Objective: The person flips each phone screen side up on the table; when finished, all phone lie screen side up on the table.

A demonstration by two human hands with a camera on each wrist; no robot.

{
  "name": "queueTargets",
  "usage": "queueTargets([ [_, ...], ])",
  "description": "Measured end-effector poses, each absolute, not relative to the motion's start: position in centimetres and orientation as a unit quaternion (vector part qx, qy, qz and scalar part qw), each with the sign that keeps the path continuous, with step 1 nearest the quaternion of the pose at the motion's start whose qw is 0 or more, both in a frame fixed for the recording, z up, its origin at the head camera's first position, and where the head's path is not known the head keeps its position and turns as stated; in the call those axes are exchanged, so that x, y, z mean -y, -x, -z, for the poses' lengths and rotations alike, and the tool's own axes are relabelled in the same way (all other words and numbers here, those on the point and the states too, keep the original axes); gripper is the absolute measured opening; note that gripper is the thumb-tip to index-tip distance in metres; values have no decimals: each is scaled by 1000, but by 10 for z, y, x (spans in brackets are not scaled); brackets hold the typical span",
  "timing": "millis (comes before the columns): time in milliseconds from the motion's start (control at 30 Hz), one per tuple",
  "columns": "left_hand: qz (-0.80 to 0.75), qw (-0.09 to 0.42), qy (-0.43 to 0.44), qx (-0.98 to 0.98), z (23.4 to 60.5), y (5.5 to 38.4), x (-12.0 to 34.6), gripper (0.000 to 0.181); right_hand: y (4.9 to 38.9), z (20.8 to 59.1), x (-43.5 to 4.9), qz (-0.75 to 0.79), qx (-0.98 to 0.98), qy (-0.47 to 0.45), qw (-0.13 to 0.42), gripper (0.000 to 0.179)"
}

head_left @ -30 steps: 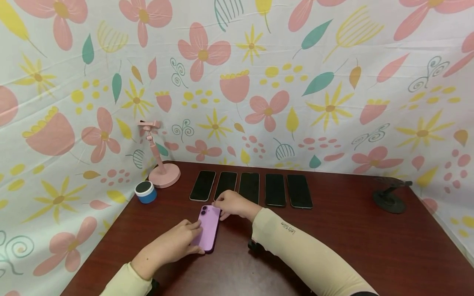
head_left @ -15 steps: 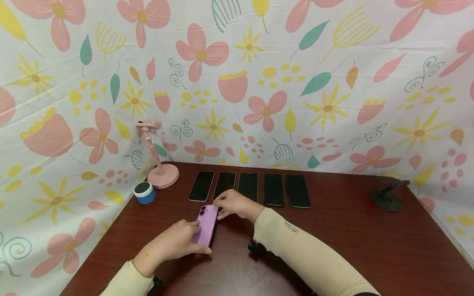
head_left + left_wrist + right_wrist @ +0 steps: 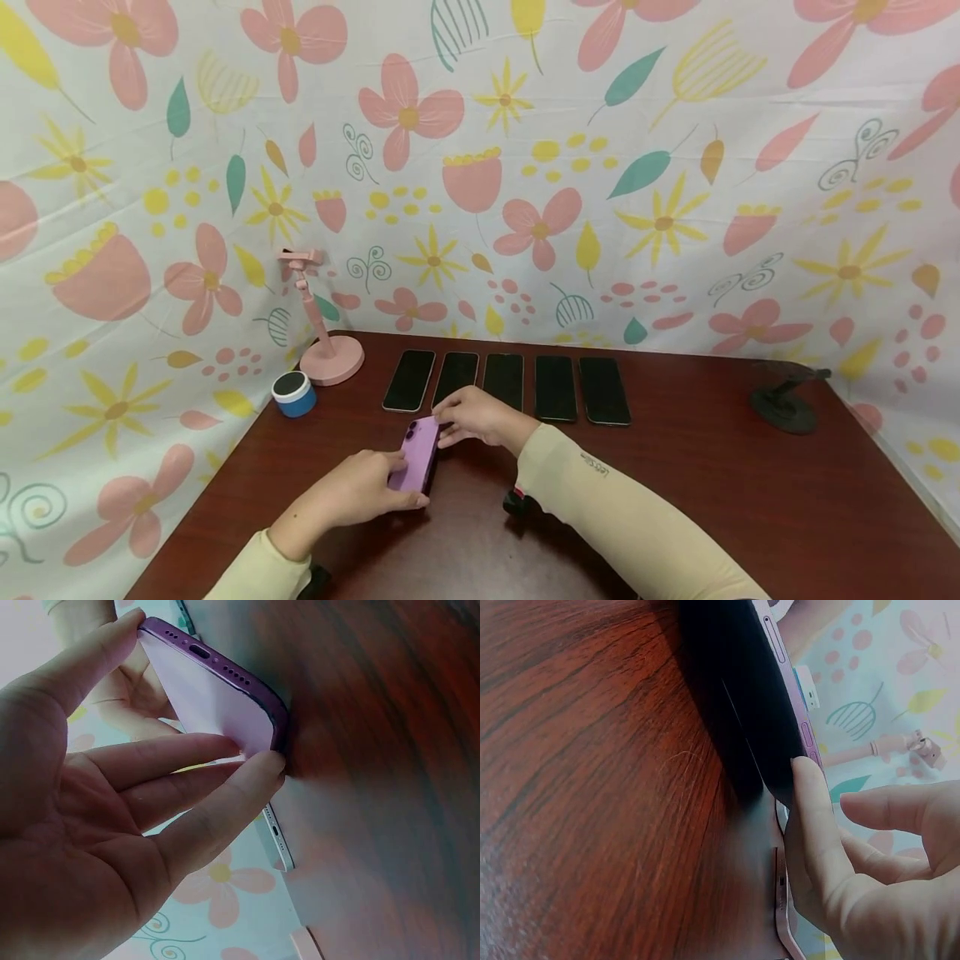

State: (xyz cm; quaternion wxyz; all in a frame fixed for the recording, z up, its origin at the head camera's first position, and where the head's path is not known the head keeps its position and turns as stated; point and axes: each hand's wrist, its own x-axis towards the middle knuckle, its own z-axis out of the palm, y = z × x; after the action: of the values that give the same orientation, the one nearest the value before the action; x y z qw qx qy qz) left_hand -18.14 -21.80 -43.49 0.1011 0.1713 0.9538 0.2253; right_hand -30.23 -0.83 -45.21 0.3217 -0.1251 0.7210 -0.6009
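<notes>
A purple smartphone (image 3: 417, 454) is tilted above the dark wood table, its back with two camera lenses facing up and left and its right long edge raised. My left hand (image 3: 367, 492) grips its lower end; in the left wrist view, thumb and a finger span the two corners beside the charging port. At the upper right corner my right hand (image 3: 476, 414) holds the phone's edge with its fingertips. In the right wrist view the phone's black screen side (image 3: 739, 682) faces the table, with a fingertip (image 3: 804, 769) on the side edge and another finger standing apart.
Several black-screened phones lie in a row behind the hands, among them the leftmost phone (image 3: 409, 381) and the rightmost phone (image 3: 604, 391). A pink phone stand (image 3: 332, 360) and a blue-and-white round jar (image 3: 294, 396) stand left. A black stand (image 3: 783, 408) is at far right.
The purple phone has tilted up more, its right edge rising and its back looking narrower in the head view. My left thumb has shifted right along with its lower corner.
</notes>
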Motion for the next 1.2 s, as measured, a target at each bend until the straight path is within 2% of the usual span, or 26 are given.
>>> queueTargets([
  [167,-243,113,-169,-949,434,181,218,54,303,451,7,609,-713,125,325,36],
  [567,-321,151,-164,-920,430,181,223,71,301,446,5,630,-685,135,341,39],
  [933,-403,191,-175,-878,427,181,226,67,303,449,4,623,-691,133,340,43],
  [1200,-489,247,-161,-821,425,182,229,69,306,451,2,616,-696,131,345,44],
])
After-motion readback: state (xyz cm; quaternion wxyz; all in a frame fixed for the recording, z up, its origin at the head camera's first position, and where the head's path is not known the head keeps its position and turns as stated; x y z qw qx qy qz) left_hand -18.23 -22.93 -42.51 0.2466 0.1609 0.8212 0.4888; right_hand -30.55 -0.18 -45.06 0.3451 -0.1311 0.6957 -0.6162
